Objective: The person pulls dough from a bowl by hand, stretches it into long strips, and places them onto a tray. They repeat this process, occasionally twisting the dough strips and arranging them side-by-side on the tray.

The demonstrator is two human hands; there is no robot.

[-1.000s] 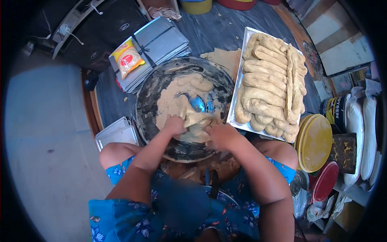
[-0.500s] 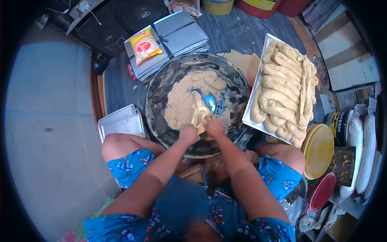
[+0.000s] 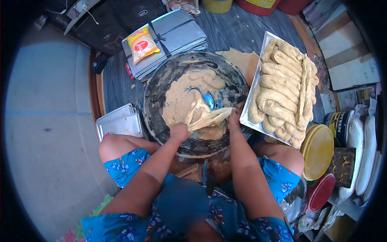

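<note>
A pale, thin sheet, perhaps dough or a plastic bag, stretches between my two hands over a round black basin. My left hand is closed on its left end near the basin's front. At the basin's right side, my right hand grips the other end. Tan crumbly material covers the basin's left part, with a smooth lump at its back. Something shiny blue shows in the middle. Long rolls of dough fill a white tray on the right.
Stacked metal trays carry a yellow-and-white packet behind the basin. More trays stand at the left. Yellow lids, a red lid and a paint can are at the right.
My hands have moved apart, the right one outward to the right and slightly up, the left one slightly left. The pale sheet is now drawn out between them.
</note>
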